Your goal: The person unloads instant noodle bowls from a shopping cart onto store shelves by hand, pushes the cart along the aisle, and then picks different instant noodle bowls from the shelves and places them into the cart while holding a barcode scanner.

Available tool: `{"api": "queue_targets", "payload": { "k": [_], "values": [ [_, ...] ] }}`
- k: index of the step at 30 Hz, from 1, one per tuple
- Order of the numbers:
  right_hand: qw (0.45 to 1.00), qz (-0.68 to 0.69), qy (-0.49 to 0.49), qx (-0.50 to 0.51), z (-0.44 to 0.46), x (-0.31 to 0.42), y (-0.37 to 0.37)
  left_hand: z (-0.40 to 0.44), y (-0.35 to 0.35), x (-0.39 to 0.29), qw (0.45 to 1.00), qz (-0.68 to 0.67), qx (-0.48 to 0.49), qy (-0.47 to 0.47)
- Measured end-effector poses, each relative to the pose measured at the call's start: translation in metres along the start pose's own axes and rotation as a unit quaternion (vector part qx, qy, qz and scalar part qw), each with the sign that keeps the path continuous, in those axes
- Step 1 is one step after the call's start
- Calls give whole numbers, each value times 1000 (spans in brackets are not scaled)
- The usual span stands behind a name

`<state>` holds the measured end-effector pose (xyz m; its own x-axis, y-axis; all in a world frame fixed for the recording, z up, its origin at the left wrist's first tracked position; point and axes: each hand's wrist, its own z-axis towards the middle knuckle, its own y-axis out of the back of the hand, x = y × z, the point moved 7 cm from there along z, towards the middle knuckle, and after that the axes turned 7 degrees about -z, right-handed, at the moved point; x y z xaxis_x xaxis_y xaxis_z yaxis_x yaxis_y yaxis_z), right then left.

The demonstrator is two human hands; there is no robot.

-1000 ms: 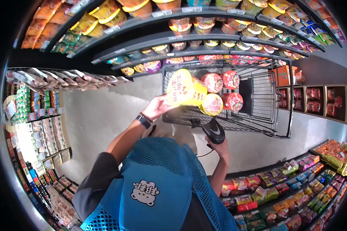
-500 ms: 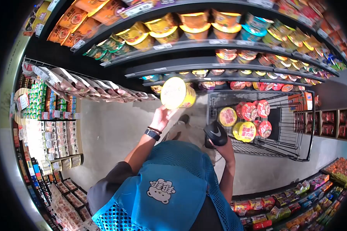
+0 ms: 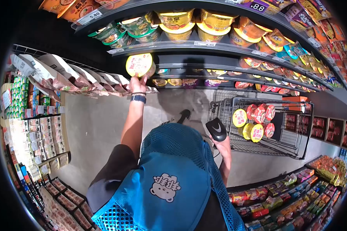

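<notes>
My left hand (image 3: 137,84) is raised with its arm stretched out, gripping a yellow instant noodle bowl (image 3: 140,64) from below. The pale printed lid faces me. The bowl is at the left end of the noodle shelf, just below the shelf edge (image 3: 158,49); whether it touches the shelf I cannot tell. My right hand (image 3: 222,146) is wrapped round a black handheld barcode scanner (image 3: 216,129), its head tilted upward, left of the shopping cart (image 3: 258,148). Some of the right fingers are hidden behind the scanner.
Several red and yellow noodle bowls (image 3: 257,132) lie in the wire cart. Stocked shelves of bowls (image 3: 177,21) curve overhead. Bagged goods (image 3: 65,75) hang from a rack on the left. Snack shelves (image 3: 266,200) stand at the lower right. Grey floor (image 3: 92,127) shows between them.
My left hand has carried the noodle bowl up and left, towards the shelf, and its lid has turned. The right hand keeps the scanner, now tilted differently. My view has shifted.
</notes>
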<state>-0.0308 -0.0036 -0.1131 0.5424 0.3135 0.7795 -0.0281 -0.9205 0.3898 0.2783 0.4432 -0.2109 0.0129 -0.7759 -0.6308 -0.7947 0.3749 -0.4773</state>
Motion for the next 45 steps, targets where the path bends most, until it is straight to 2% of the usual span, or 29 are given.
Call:
{"api": "queue_targets", "payload": {
  "k": [2, 4, 7, 10, 13, 14, 16, 19, 20, 22, 23, 27, 28, 31, 32, 33, 34, 35, 36, 38, 40, 41, 42, 43, 44, 45],
  "values": [
    [999, 5, 28, -16, -1, 6, -6, 30, -22, -9, 999, -30, 33, 12],
    [1000, -2, -3, -15, -1, 0, -10, 43, -46, -15, 999, -47, -12, 14],
    [1000, -4, -19, -16, -10, -3, -10, 82, -68, -14, 997, -74, 25, -28],
    [998, 3, 11, -63, -14, -10, -7, 96, -78, -12, 999, -38, -23, -6],
    [997, 10, -55, -58, -22, -22, -6, 110, -80, -6, 999, -46, -17, -8],
    [990, -16, -127, -54, -29, -21, -5, 117, -77, -3, 999, -42, -29, -6],
    [990, 49, -70, -115, -33, -29, -8, 126, -69, 5, 998, -38, -43, -2],
    [983, 64, -153, -80, -43, -45, -19, 135, -52, 14, 998, -15, -57, -5],
    [986, 58, -135, -76, -45, -39, -19, 144, -47, 19, 998, -16, -57, 0],
    [991, 53, -98, -70, -49, -28, -23, 167, -41, 31, 999, -20, 26, 19],
    [993, 59, -75, -64, -47, -36, -26, 170, -42, 33, 999, -23, 26, 28],
    [995, 30, -66, -63, -46, -55, -26, 189, -41, 38, 994, 2, 55, 94],
    [996, 33, -56, -59, -44, -55, -26, 202, -37, 38, 992, -9, 99, 75],
    [995, 32, -49, -76, -44, -69, -21, 194, -25, 31, 979, 145, 113, 84],
    [993, 93, -6, -73, -47, -56, -13, 184, -17, 36, 970, 200, 112, 84],
    [990, 114, 35, -75, -50, -61, -9, 156, -17, 39, 966, 228, 123, -2],
    [985, 133, 75, -78, -55, -69, -6, 98, -18, 42, 964, 260, 44, -32],
    [988, 124, 47, -82, -61, -81, -1, 67, -16, 57, 951, 289, 69, -87],
    [989, 119, 21, -83, -67, -90, 2, 26, -20, 75, 929, 328, 109, -129],
    [984, 114, -72, -117, -84, -110, 10, -3, -7, 144, 861, 352, 344, -131],
    [973, 123, -132, -145, -107, -119, 23, -222, -63, 188, 679, 396, 575, -226],
    [970, 128, -153, -141, -117, -127, 28, -219, -39, 250, 721, 374, 579, -66],
    [967, 133, -173, -134, -127, -136, 32, -316, -60, 268, 573, 498, 640, -117],
    [964, 137, -191, -127, -138, -147, 38, -383, -71, 294, 479, 457, 739, -126],
    [966, 171, -147, -130, -145, -172, 31, -431, -75, 326, 368, 450, 800, -147],
    [965, 169, -151, -132, -156, -182, 38, -465, -75, 360, 251, 434, 850, -165]
  ]
}}
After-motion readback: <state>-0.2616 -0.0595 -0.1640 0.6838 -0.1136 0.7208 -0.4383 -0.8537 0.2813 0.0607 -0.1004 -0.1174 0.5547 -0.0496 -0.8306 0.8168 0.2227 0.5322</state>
